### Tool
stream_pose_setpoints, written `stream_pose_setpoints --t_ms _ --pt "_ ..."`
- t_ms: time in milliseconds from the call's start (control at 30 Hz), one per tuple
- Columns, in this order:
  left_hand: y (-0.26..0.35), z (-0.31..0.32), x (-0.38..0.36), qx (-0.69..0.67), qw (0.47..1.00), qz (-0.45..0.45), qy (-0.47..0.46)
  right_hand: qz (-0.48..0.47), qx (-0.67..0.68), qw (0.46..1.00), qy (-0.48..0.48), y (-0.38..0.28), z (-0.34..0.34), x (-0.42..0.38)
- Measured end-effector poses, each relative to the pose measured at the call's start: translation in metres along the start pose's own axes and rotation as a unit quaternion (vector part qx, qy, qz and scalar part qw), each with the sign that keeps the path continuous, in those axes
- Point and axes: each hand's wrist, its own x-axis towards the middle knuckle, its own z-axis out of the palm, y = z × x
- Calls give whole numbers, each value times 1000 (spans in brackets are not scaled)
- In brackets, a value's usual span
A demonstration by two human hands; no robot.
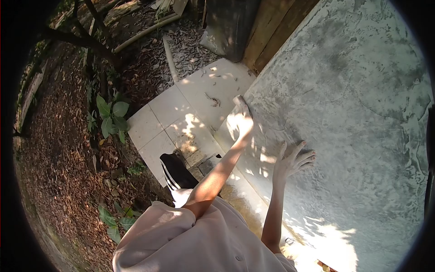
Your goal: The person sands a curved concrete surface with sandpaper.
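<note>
My left hand (pixel 240 121), dusted white, is closed around a small grey piece (pixel 239 100) at the edge of a grey-white plastered wall (pixel 353 90). The fingers partly cover that piece, and its kind cannot be made out. Lower along the same wall, my right hand (pixel 294 161) lies against the plaster with its fingers spread and nothing in them. Pale dust covers this hand too. The plaster is mottled with darker grey patches and rough marks.
Pale floor tiles (pixel 174 106) run along the wall's foot, with leaf bits on them. A dark container (pixel 231 27) stands by wooden boards (pixel 276 31) at the wall's far end. Dry leaves (pixel 68 158), a leafy plant (pixel 111 115) and branches lie to the left.
</note>
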Motion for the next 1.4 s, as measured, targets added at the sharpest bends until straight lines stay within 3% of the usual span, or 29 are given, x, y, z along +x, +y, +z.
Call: stream_pose_setpoints --t_ms 267,333,367,400,467,633,800,1067,1133,1200,1267,1367,1400 --pt "-13 -13 78 -90 984 -148 -50 -13 -7 999 38 1 1 3" --pt "-43 4 80 -131 983 -125 -27 -25 -25 998 50 3 4 2" --pt "-57 12 71 -177 983 -55 20 -21 -28 998 50 3 2 2" --pt "-22 4 36 -45 997 -11 66 -25 -23 998 44 2 1 2" --pt "-2 -13 31 136 988 5 -66 -31 -19 999 35 4 0 2" --pt "37 -11 10 1 994 105 -17 -24 -28 999 40 4 5 -1" --pt "34 -19 19 61 997 37 1 -36 -37 998 39 3 -1 0" --pt "66 -25 35 -165 980 -104 -38 -29 -22 998 43 0 -2 4" --pt "77 -24 14 -192 978 -65 -57 -17 -3 999 28 -2 -4 2" --pt "78 -28 6 -164 981 36 -96 -16 -2 999 35 -4 -4 3" --pt "97 -28 -10 -193 975 51 -100 -17 -5 999 42 -2 -6 2" --pt "100 -25 -13 -110 980 151 -62 -10 7 1000 26 -4 -8 3" --pt "99 -30 -16 -33 995 78 -59 -11 7 1000 26 -4 -7 3"
